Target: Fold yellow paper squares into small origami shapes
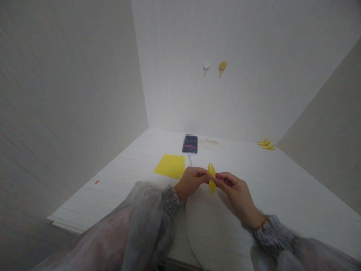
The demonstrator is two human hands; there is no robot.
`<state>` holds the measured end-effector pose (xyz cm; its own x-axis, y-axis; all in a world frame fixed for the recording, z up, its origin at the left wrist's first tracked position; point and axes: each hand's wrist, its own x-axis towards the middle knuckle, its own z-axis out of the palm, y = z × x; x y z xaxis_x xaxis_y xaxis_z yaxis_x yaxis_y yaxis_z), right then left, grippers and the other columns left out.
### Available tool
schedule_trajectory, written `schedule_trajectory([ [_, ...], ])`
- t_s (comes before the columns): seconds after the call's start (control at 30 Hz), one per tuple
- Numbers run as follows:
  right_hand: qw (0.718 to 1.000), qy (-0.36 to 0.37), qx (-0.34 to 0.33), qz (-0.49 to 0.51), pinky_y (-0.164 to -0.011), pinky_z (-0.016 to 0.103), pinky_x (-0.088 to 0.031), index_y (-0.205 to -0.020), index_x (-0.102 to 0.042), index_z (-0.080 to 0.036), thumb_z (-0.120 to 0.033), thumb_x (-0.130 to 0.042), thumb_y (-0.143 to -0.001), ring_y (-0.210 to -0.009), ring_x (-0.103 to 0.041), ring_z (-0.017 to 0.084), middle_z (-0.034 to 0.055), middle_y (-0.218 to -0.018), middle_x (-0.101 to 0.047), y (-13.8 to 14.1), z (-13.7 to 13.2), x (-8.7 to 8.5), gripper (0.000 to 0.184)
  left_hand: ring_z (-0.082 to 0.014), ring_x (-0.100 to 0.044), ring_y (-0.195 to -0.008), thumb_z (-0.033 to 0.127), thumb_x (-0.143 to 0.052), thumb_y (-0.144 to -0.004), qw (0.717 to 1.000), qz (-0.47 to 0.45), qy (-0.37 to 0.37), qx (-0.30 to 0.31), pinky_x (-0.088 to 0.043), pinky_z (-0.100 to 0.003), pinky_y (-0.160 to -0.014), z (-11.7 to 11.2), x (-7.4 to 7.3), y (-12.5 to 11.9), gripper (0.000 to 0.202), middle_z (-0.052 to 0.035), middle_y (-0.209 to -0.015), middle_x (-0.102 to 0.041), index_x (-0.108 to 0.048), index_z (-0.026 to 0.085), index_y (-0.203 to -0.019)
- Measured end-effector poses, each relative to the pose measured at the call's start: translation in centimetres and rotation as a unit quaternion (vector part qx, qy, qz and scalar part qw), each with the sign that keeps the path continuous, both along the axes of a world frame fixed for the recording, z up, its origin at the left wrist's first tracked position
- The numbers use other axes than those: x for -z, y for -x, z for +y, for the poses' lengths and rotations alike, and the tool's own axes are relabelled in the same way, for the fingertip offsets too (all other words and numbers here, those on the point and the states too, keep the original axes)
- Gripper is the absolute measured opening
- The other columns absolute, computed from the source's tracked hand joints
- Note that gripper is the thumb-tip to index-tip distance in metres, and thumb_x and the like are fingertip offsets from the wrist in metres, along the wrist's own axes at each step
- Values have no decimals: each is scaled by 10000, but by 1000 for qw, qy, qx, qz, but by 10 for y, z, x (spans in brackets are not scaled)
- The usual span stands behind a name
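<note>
Between my two hands, a small piece of folded yellow paper is held upright above the white table, with a split at its upper end and a point at the bottom. My left hand pinches its left side between thumb and fingers; a ring shows on one finger. From the right, my right hand grips the same piece with thumb and fingertips. Close to my left hand, a flat sheet of yellow paper lies on the table.
A phone with a blurred screen lies at the back, its pale cable running under my left wrist to the front edge. Several folded yellow pieces lie in the right back corner. An orange scrap is at left. Two hooks are on the wall.
</note>
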<state>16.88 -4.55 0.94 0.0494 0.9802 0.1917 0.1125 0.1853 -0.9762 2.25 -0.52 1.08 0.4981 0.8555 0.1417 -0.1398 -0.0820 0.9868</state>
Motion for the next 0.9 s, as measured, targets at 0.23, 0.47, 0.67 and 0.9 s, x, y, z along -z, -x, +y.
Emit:
schedule_trajectory([
  [0.23, 1000, 2, 25, -10, -611, 270, -421, -694, -616, -184, -304, -652, -628, -649, -548, 151, 14, -681, -617, -1, -1, -1, 141, -105, -555, -602, 315, -689, -527, 996, -19, 58, -59, -453, -248, -624, 2, 2, -4, 307, -36, -682, -622, -616, 98, -733],
  [0.47, 999, 30, -6, 40, -610, 272, -427, -693, -617, -170, -343, -638, -624, -648, -545, 157, 27, -677, -613, 3, -4, -7, 188, -91, -544, -591, 288, -666, -562, 998, -24, 51, -29, -437, -233, -641, -1, -4, -2, 226, -24, -643, -616, -619, 95, -669],
  [0.67, 999, 20, -21, 12, -588, 261, -420, -688, -599, -171, -356, -610, -651, -619, -529, 143, 23, -660, -595, 2, -4, -5, 189, -96, -549, -606, 313, -651, -584, 999, -26, 34, 12, -428, -225, -639, -2, -2, 0, 229, -21, -664, -627, -632, 112, -693],
  [0.9, 999, 4, -31, 8, -504, 231, -380, -636, -565, -169, -354, -615, -636, -543, -474, 116, -10, -576, -526, 2, -5, -2, 192, -106, -546, -599, 317, -668, -559, 999, -19, 32, 19, -429, -239, -628, -4, -1, 0, 251, -30, -662, -626, -637, 106, -692],
])
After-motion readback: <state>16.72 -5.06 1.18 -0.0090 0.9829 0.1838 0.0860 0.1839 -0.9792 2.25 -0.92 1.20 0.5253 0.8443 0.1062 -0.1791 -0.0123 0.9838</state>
